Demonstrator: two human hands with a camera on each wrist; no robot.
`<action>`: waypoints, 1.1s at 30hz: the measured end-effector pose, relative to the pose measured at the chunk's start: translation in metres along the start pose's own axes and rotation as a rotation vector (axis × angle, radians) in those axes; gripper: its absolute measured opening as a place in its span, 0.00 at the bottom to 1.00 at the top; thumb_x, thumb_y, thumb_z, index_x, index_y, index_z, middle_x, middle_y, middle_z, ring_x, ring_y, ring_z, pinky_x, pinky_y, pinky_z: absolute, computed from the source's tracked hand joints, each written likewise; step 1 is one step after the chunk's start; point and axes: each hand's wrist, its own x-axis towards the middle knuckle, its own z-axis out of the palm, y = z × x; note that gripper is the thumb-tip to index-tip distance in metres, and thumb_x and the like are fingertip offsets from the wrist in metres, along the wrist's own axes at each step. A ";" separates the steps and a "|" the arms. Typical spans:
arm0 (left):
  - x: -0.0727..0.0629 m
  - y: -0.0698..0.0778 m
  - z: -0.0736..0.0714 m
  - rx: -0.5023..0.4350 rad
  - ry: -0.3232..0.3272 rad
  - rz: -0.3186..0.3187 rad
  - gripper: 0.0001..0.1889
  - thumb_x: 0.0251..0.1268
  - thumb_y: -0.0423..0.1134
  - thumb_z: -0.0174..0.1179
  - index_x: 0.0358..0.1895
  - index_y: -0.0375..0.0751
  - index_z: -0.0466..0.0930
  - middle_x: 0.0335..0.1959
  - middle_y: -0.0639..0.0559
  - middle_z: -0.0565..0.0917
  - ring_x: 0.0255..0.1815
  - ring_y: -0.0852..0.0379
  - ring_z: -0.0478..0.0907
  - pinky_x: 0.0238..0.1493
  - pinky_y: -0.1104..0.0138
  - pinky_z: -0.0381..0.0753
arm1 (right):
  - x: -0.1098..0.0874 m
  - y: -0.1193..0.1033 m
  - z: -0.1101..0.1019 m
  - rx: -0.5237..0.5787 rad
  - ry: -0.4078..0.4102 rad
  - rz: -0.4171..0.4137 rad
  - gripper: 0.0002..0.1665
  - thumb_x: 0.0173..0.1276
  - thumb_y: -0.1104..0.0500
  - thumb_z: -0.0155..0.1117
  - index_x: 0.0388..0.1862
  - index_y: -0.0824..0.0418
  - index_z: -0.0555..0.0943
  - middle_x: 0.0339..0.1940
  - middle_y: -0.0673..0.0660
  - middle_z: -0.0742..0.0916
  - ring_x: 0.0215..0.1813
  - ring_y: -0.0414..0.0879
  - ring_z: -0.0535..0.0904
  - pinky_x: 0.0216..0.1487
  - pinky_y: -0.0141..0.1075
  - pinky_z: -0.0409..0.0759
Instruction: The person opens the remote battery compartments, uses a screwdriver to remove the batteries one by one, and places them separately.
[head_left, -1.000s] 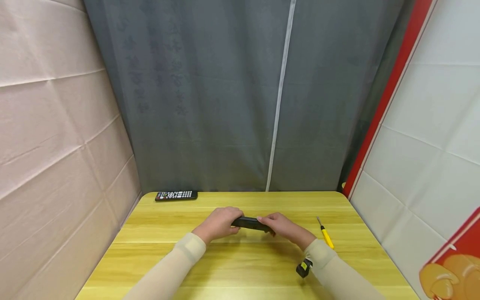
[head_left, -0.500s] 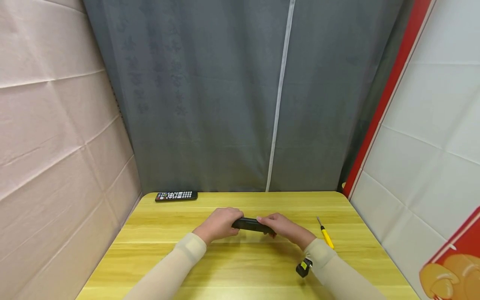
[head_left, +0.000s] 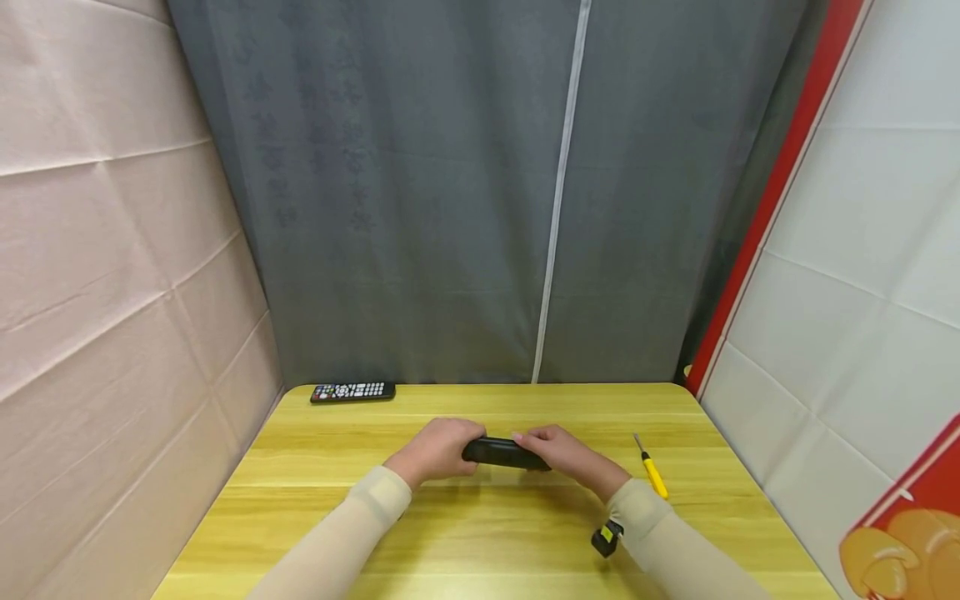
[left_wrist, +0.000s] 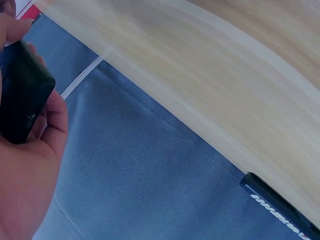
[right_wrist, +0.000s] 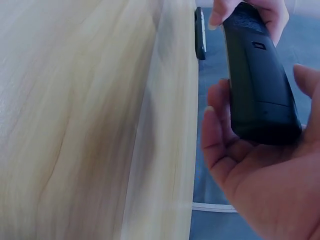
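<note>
A black remote control (head_left: 501, 452) is held level over the table between both hands. My left hand (head_left: 441, 450) grips its left end, and my right hand (head_left: 564, 452) holds the right end with the thumb along the top edge. In the right wrist view the back of the remote control (right_wrist: 260, 75) faces the camera, showing a battery cover with a small latch; the right hand's (right_wrist: 275, 185) fingers curl beneath its near end. The left wrist view shows the left hand (left_wrist: 30, 175) around the other end of the remote control (left_wrist: 25, 92). Its button side is hidden.
Another remote control (head_left: 352, 392), buttons up, lies at the back left of the wooden table (head_left: 480, 533). A yellow-handled screwdriver (head_left: 654, 475) lies to the right. Beside the right sleeve is a small black item with a yellow patch (head_left: 606, 537). A grey curtain (head_left: 420, 208) hangs behind.
The held remote control has rolled slightly about its long axis, so more of its broad face shows in the head view. Both hands stay almost in place.
</note>
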 end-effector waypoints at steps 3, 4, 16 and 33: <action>-0.001 -0.001 -0.001 -0.032 -0.023 -0.016 0.16 0.59 0.44 0.82 0.43 0.57 0.81 0.37 0.67 0.84 0.35 0.63 0.77 0.44 0.62 0.80 | 0.001 -0.001 0.001 -0.033 0.035 -0.031 0.29 0.85 0.34 0.60 0.39 0.57 0.87 0.32 0.52 0.84 0.36 0.46 0.77 0.40 0.41 0.74; -0.001 -0.002 0.000 -0.043 -0.030 -0.022 0.16 0.59 0.44 0.82 0.43 0.57 0.82 0.37 0.66 0.84 0.35 0.63 0.77 0.44 0.61 0.80 | 0.000 -0.002 0.001 -0.039 0.041 -0.043 0.28 0.86 0.35 0.60 0.39 0.57 0.87 0.32 0.51 0.83 0.36 0.46 0.76 0.40 0.41 0.73; -0.004 -0.005 -0.003 -0.177 -0.123 -0.084 0.16 0.63 0.47 0.80 0.49 0.57 0.84 0.38 0.66 0.84 0.36 0.62 0.78 0.43 0.61 0.79 | 0.000 -0.002 0.005 -0.114 0.049 -0.161 0.17 0.84 0.43 0.67 0.48 0.54 0.90 0.41 0.50 0.88 0.41 0.47 0.79 0.43 0.41 0.78; -0.008 -0.008 -0.006 -0.336 -0.183 -0.117 0.15 0.59 0.48 0.76 0.46 0.59 0.83 0.33 0.64 0.82 0.31 0.61 0.75 0.36 0.64 0.74 | -0.004 0.004 0.006 -0.293 0.061 -0.409 0.26 0.69 0.44 0.85 0.59 0.52 0.86 0.50 0.46 0.86 0.47 0.42 0.82 0.51 0.41 0.84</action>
